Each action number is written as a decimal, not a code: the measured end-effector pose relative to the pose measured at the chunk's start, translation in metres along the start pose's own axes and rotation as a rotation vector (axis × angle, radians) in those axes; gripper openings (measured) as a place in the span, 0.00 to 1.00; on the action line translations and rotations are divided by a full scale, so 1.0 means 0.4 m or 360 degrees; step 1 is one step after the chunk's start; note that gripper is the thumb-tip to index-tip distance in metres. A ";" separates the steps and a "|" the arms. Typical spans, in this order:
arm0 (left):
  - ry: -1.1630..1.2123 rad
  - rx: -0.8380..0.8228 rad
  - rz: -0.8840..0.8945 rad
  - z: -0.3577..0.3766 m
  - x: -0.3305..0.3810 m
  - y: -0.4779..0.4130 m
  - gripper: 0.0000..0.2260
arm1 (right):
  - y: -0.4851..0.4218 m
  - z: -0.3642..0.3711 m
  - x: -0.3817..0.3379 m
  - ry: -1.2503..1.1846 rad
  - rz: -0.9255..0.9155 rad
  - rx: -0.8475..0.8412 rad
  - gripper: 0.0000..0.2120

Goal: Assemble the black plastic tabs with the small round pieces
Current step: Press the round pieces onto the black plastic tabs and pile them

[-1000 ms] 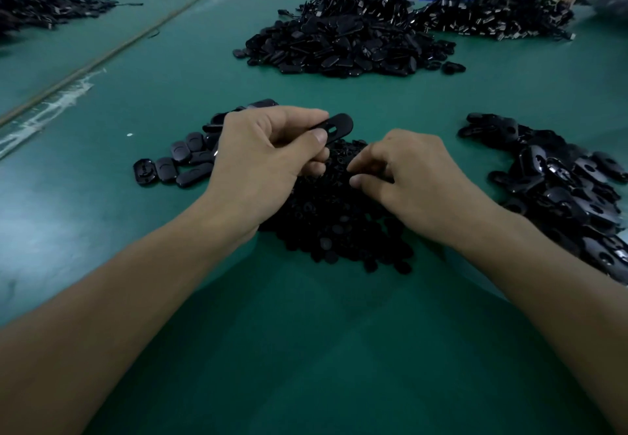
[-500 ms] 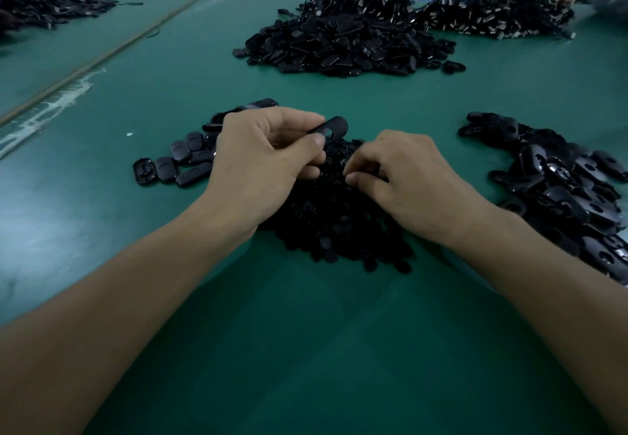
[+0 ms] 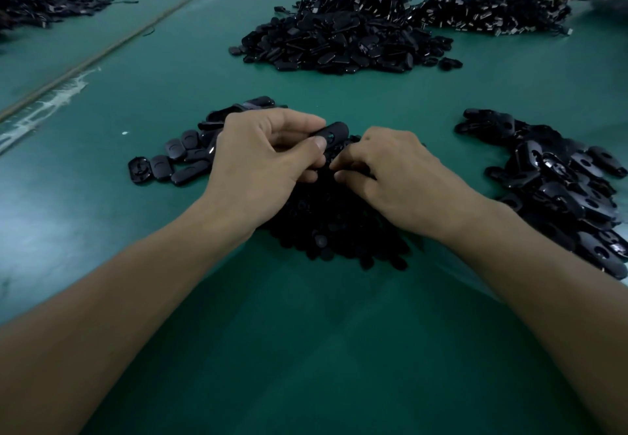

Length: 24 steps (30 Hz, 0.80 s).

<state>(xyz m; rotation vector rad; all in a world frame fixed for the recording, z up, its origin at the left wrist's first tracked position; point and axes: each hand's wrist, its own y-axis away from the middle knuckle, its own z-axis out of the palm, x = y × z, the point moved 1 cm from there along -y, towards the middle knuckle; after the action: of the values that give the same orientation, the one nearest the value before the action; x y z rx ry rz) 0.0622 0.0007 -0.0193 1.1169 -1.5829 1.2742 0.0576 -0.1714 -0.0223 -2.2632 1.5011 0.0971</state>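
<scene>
Tabs of black plastic in the biggest heap [image 3: 339, 43] sat far ahead on my green bench [image 3: 306, 349]. A second heap [image 3: 560, 190] spread out to my right, and a pile of small round pieces [image 3: 339, 230] lay under my wrists. A few loose tabs [image 3: 176, 159] rested just left of that pile. My left hand [image 3: 261, 162] pinched one tab [image 3: 334, 130] between thumb and curled fingers, above the pile. My right hand [image 3: 401, 179] had its fingers curled down among the round pieces beside that tab; whether it held one, I could not tell.
</scene>
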 end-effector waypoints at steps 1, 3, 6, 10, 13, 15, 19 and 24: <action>-0.0003 -0.0003 0.0001 0.000 0.000 0.000 0.08 | -0.001 0.000 -0.001 -0.0010 0.0001 0.0000 0.09; 0.0002 -0.0006 0.0000 -0.001 0.000 0.000 0.08 | -0.003 0.002 -0.003 -0.0051 0.0018 0.0004 0.07; 0.0010 -0.0006 -0.0003 -0.001 0.000 0.000 0.07 | 0.000 0.000 0.003 -0.0144 0.0076 0.0017 0.04; -0.0001 0.0016 0.0010 -0.006 -0.003 -0.001 0.07 | 0.007 -0.011 0.010 -0.0329 0.0176 0.0068 0.04; -0.0022 0.0024 0.0017 -0.008 -0.006 -0.004 0.06 | 0.011 -0.014 0.010 -0.0380 0.0244 0.0123 0.04; -0.0033 0.0031 0.0022 -0.008 -0.007 -0.005 0.07 | 0.014 -0.021 0.008 -0.0411 0.0254 0.0166 0.04; -0.0041 0.0033 0.0025 -0.010 -0.009 -0.007 0.08 | 0.018 -0.028 -0.004 -0.0398 0.0214 0.0104 0.05; -0.0052 0.0031 0.0024 -0.009 -0.009 -0.008 0.07 | 0.018 -0.029 -0.012 -0.0365 0.0204 0.0108 0.05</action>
<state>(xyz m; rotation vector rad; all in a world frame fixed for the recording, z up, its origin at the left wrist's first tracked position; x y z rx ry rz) 0.0666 0.0044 -0.0213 1.1450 -1.6087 1.2898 0.0470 -0.1739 -0.0127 -2.0249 1.5009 0.3269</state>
